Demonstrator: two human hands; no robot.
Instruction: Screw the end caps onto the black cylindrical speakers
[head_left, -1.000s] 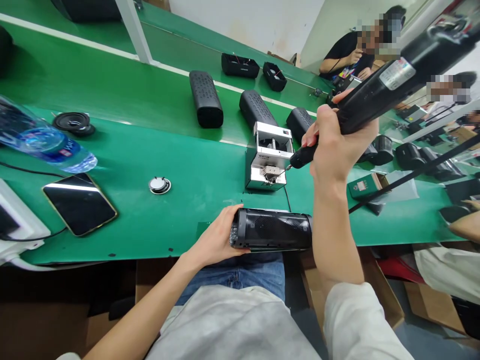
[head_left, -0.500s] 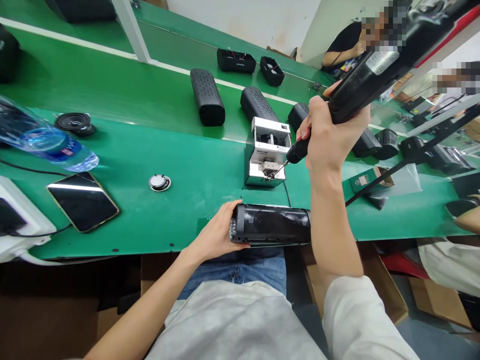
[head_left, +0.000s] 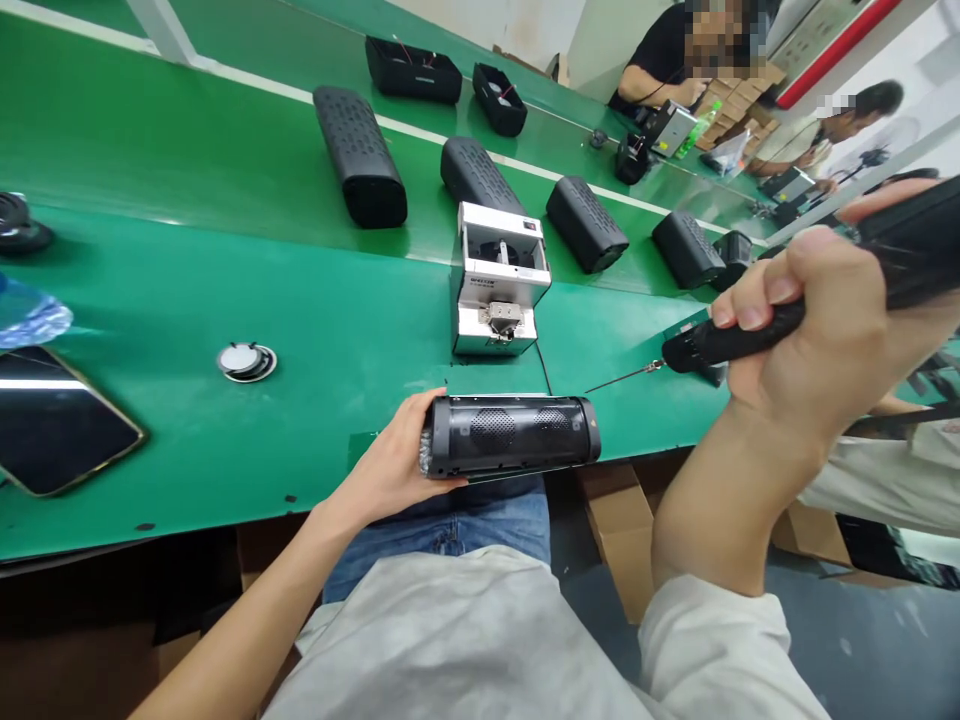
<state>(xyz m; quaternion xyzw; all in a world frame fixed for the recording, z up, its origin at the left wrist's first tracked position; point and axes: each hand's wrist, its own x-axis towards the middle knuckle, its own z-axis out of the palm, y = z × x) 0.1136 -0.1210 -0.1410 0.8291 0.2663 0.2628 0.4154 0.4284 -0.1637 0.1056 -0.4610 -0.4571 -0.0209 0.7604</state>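
Note:
My left hand (head_left: 397,455) grips the left end of a black speaker (head_left: 517,432), which lies lengthwise at the table's front edge with its perforated face up. My right hand (head_left: 814,310) is raised at the right, its fingers wrapped round a black electric screwdriver (head_left: 735,335). The long thin bit (head_left: 626,377) points left, its tip apart from the speaker's right end. Whether a screw sits on the tip is too small to tell. Behind the speaker stands a white screw feeder (head_left: 499,285), with a metal pick-up block at its front.
Several black speaker housings (head_left: 360,160) stand along the green bench behind the feeder. To the left are a small round driver (head_left: 246,361), a phone (head_left: 64,420) and part of a water bottle (head_left: 30,315). Co-workers (head_left: 664,60) sit across the bench at the upper right.
My right hand has drawn the screwdriver away from the feeder's front, to the right, and its bit now hangs right of the speaker. My left hand keeps its grip; the view has shifted right.

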